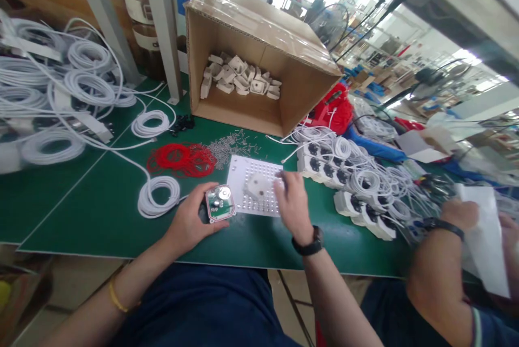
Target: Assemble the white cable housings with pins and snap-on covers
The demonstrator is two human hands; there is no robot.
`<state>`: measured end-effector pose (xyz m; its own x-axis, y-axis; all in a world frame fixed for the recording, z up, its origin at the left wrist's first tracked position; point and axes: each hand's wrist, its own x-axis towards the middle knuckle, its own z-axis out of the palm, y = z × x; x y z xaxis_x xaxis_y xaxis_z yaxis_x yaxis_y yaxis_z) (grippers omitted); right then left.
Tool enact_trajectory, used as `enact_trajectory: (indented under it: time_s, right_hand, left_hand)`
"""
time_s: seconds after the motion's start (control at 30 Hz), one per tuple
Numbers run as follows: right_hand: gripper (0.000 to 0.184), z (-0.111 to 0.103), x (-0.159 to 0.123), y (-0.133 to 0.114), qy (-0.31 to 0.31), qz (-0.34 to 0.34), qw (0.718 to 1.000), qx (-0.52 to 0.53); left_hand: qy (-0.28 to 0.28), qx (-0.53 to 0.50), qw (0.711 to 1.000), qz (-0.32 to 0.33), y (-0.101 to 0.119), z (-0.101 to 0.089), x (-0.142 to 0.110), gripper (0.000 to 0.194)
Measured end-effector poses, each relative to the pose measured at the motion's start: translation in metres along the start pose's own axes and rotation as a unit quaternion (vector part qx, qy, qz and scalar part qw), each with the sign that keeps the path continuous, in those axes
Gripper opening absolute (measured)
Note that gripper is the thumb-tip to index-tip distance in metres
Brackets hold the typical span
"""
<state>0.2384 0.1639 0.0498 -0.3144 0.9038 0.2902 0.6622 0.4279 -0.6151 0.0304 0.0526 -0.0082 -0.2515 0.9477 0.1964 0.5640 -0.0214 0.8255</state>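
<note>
Head view: clock directions are taken from the small circuit housing [221,206], twelve pointing away from the wearer.
White cable coil [158,211]: at nine o'clock, its end running in toward the left hand, where any join is hidden.
Red wire bundle [182,159]: a loose, tangled heap at eleven o'clock.
Left hand [190,217]: grasping the housing, fingers along the far-left side, thumb along the near edge.
Housing handling: likely light and stiff, the shell perhaps a little slick; the exposed parts look like the fragile bit. The outer walls seem the place to take hold, keeping fingertips off the board.
Housing looks: held above the near part of the green bench [259,244], inside facing up; squarish, pale rim with a thin reddish line, green board within, a round silvery part toward its twelve o'clock side.
Perforated plate [237,177]: at two o'clock, white, dotted with rows of shiny spots; a pale cover [258,185] lies on it, blurred.
Right hand [294,206]: at three o'clock, fingers curled over the plate's right edge near something dark [283,178]; whether it grips that, I cannot tell.
White units [320,173]: between two and three o'clock, rowed, with black parts and cables.
</note>
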Motion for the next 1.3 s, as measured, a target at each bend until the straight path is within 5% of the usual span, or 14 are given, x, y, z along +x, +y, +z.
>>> enact_trajectory:
  time_s: [0.13,0.3,0.4,0.57,0.67,0.73,0.83,0.9,0.97,1.13,1.3]
  right_hand:
    - [0.076,0.031,0.001,-0.003,-0.153,0.037,0.959,-0.237]
    - [0.072,0.047,0.007,-0.02,-0.186,0.038,0.928,-0.319]
    - [0.054,0.044,0.011,-0.022,-0.198,0.01,0.924,-0.327]
    - [0.032,0.034,0.008,-0.009,-0.129,-0.038,0.983,-0.123]
    - [0.043,0.035,0.002,-0.003,-0.139,0.004,0.985,0.102]
    - [0.046,0.041,-0.004,-0.005,-0.204,0.095,0.928,0.297]
    - [0.039,0.051,-0.011,-0.011,-0.267,0.213,0.785,0.516]
    - [0.04,0.054,-0.013,-0.016,-0.281,0.216,0.763,0.541]
    - [0.042,0.053,-0.013,-0.02,-0.287,0.169,0.791,0.513]
    - [0.044,0.04,-0.012,-0.034,-0.267,-0.036,0.912,0.309]
    - [0.045,0.038,-0.014,-0.053,-0.242,-0.114,0.947,0.18]
  left_hand:
    - [0.021,0.057,0.998,0.035,-0.003,0.005,-0.005,0.073]
    - [0.031,0.118,0.982,0.147,0.007,0.0,-0.005,0.062]
    - [0.023,0.16,0.968,0.189,0.017,-0.008,-0.002,0.059]
    - [0.014,0.2,0.963,0.179,0.035,-0.013,-0.002,0.058]
    - [0.014,0.204,0.965,0.163,0.042,-0.012,-0.003,0.061]
    - [0.018,0.208,0.966,0.155,0.045,-0.009,-0.002,0.066]
    - [0.028,0.217,0.966,0.136,0.045,-0.006,0.0,0.073]
    - [0.025,0.223,0.966,0.128,0.045,-0.004,0.001,0.071]
    - [0.016,0.228,0.965,0.124,0.045,-0.004,0.002,0.064]
    - [0.036,0.229,0.964,0.13,0.042,-0.001,0.004,0.06]
    - [0.072,0.165,0.978,0.107,0.033,0.001,0.001,0.069]
